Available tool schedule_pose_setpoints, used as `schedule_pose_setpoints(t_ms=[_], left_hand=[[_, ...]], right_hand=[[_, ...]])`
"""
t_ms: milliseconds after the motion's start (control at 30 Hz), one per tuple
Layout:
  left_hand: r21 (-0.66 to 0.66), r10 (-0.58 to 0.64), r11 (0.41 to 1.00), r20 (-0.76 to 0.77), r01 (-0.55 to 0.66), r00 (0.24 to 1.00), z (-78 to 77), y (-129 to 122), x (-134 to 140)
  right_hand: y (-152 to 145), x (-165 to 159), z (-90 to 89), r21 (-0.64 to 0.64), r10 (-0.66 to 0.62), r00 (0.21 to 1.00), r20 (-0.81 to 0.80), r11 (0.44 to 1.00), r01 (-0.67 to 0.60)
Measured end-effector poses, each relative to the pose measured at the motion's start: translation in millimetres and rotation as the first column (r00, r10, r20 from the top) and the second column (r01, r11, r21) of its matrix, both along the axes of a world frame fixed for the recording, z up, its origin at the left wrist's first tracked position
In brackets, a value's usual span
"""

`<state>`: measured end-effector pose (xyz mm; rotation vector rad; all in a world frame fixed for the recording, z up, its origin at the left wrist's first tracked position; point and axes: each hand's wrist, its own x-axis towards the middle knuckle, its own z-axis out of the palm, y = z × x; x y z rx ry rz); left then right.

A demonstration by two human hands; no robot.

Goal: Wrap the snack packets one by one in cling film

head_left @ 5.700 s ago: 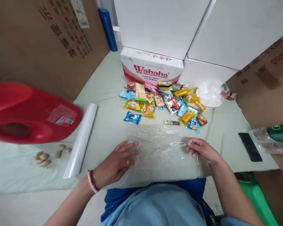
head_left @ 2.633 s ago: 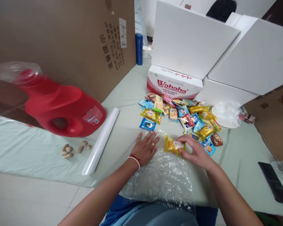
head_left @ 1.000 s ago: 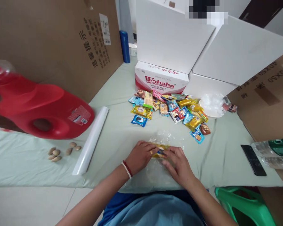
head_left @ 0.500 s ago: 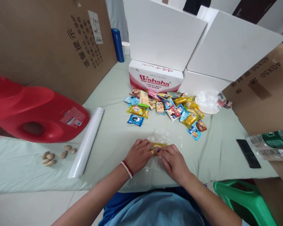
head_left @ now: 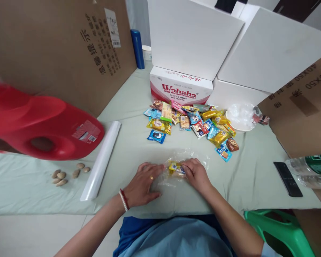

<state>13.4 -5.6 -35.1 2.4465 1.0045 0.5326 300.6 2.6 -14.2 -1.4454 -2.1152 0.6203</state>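
A small yellow snack packet (head_left: 177,168) lies on a thin sheet of clear plastic film (head_left: 163,181) near the table's front edge. My left hand (head_left: 141,184) is flat and open, its fingers stretched out at the film's left side. The curled fingers of my right hand (head_left: 198,175) press together at the packet's right end and seem to grip it. Beyond my hands lies a pile of wrapped snacks (head_left: 200,126), with a blue packet (head_left: 156,136) a little apart at its left.
A white roll (head_left: 101,160) lies to the left, beside several brown nut-like pieces (head_left: 60,175) and a large red jug (head_left: 50,125). At the back stands a Wahaha box (head_left: 180,87). A bowl (head_left: 240,119), a phone (head_left: 287,178) and clear bottles (head_left: 310,167) are on the right.
My left hand has come off the packet and moved left, its fingers opening out. My right hand stays at the packet's right end, and more of the packet shows.
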Motion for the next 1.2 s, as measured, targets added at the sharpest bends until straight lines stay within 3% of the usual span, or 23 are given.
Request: schedule_pose_setpoints(t_ms=[167,267,333,400,467,500,567,600,633,667,733,767,800,867,967,1067,1200], left_hand=[[0.081,-0.080,0.993,-0.028,0.082,0.996,3.6,0.9,4.3],[0.031,0.043,0.999,0.066,-0.045,0.997,0.5,13.3,4.8],[-0.109,0.198,0.977,0.177,-0.181,0.964,-2.0,28.6,0.7],[-0.312,0.426,0.886,0.261,-0.342,0.866,-2.7,45.3,-6.5],[-0.471,0.675,0.711,0.249,-0.522,0.695,0.4,55.7,-14.4],[-0.491,0.771,0.617,0.222,-0.615,0.596,3.9,55.9,-17.3],[-0.366,0.870,0.493,0.234,-0.789,0.434,14.0,43.0,-17.9],[-0.246,0.864,0.483,0.288,-0.841,0.412,19.9,30.5,-14.5],[-0.100,0.820,0.503,0.367,-0.858,0.439,25.6,15.3,-8.0],[0.042,0.731,0.563,0.441,-0.825,0.521,30.3,-0.9,1.4],[0.221,0.395,0.819,0.452,-0.530,0.800,35.1,-28.8,27.3],[0.277,0.197,0.905,0.400,-0.323,0.895,34.5,-37.4,42.1],[0.290,0.095,0.936,0.338,-0.200,0.936,32.1,-41.2,56.7],[0.239,0.087,0.961,0.213,-0.139,0.973,23.0,-35.8,81.4],[0.189,0.192,0.960,0.080,-0.204,0.978,7.7,-13.0,99.9],[0.214,0.207,0.954,0.042,-0.211,0.978,0.1,0.7,101.8],[0.248,0.204,0.946,0.038,-0.207,0.978,-2.6,-1.6,99.3]], right_hand=[[4.0,1.0,-5.1,-0.017,-0.022,1.000,-0.012,1.000,0.022],[4.7,1.4,-7.8,-0.036,-0.023,1.000,-0.012,0.999,0.022],[5.0,1.4,-8.0,-0.058,-0.031,0.999,-0.034,0.998,0.029],[5.7,0.8,-6.7,-0.089,-0.043,0.997,-0.059,0.995,0.037],[6.7,-0.1,-4.4,-0.122,-0.049,0.996,-0.071,0.992,0.040],[7.2,-0.7,-3.3,-0.137,-0.052,0.996,-0.069,0.990,0.042],[8.1,-1.9,-1.8,-0.163,-0.064,0.996,-0.061,0.985,0.053],[8.5,-2.5,-1.6,-0.174,-0.073,0.996,-0.059,0.983,0.062],[8.9,-3.0,-1.5,-0.182,-0.081,0.995,-0.056,0.981,0.069],[9.3,-3.4,-1.6,-0.187,-0.082,0.995,-0.054,0.980,0.071],[10.4,-3.9,-1.0,-0.191,-0.076,0.996,-0.055,0.979,0.064],[11.3,-3.6,-0.1,-0.196,-0.065,0.996,-0.055,0.979,0.053],[12.6,-2.9,1.2,-0.205,-0.049,0.997,-0.059,0.978,0.036],[16.2,1.0,4.5,-0.241,0.000,0.996,-0.090,0.970,-0.021],[22.7,15.2,9.7,-0.353,0.041,0.980,-0.197,0.929,-0.110],[24.5,37.8,14.3,-0.493,-0.070,0.956,-0.283,0.866,-0.083],[9.8,65.7,21.1,-0.595,-0.193,0.915,-0.354,0.801,-0.061]])
